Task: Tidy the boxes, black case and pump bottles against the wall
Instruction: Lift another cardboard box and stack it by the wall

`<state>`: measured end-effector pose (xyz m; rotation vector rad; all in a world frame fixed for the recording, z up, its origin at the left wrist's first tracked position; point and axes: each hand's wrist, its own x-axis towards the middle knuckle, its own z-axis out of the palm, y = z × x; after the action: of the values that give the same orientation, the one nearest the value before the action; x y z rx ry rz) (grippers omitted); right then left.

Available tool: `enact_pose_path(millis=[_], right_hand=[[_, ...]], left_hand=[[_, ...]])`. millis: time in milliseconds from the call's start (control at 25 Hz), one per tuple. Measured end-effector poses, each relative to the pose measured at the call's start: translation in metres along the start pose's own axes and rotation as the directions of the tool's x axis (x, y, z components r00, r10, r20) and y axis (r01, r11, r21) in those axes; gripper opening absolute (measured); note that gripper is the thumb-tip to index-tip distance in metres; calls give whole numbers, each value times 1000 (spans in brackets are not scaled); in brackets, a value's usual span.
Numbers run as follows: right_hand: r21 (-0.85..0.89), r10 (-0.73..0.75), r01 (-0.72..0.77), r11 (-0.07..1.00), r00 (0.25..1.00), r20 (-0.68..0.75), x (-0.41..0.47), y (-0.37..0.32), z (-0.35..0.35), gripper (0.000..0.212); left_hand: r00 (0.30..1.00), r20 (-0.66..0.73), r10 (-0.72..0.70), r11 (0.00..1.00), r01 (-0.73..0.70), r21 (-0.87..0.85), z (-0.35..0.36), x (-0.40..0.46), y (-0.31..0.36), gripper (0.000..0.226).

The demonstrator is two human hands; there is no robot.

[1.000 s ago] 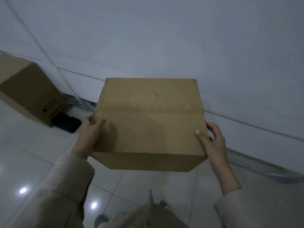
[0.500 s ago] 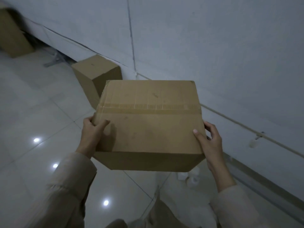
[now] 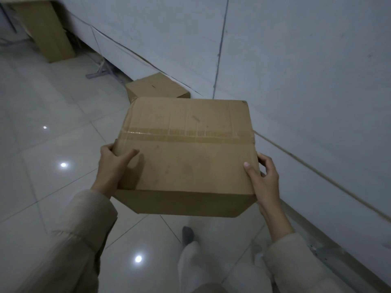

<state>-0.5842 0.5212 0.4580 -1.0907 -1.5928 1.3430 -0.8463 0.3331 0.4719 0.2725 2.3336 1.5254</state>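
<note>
I carry a taped brown cardboard box (image 3: 186, 153) at waist height above the tiled floor. My left hand (image 3: 112, 166) grips its near left corner, thumb on top. My right hand (image 3: 263, 178) clasps its near right corner the same way. Just beyond it a smaller cardboard box (image 3: 156, 86) rests on the floor against the white wall. A taller cardboard box (image 3: 45, 28) stands at the far left by the wall. No black case or pump bottles are in view.
The white wall (image 3: 296, 60) runs diagonally from upper left to lower right, with a cable along its base. A grey metal bracket (image 3: 98, 70) lies on the floor near the wall. My legs and a dark sock (image 3: 187, 234) show below the box.
The view has swung left along the wall while I carry the box. The smaller box on the floor now sits straight ahead. My grip on the carried box is unchanged.
</note>
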Motion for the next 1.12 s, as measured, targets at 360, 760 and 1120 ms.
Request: enact_pose_path(millis=[360,760,1120], right_hand=[[54,-15,15,998,1000,2,193,-33,148,34],[75,-53,62,995,992,-118,337,-65,317,33],[22,24,-18,1000,964,-266,387,-70,471,36]], left_hand=[[997,-76,5,1000,-6,-15,22,237,75,68],[997,-30,77,997,-77,-2,22,485,141,61],[981,177,83,994,-95,59,3,668,149,77]])
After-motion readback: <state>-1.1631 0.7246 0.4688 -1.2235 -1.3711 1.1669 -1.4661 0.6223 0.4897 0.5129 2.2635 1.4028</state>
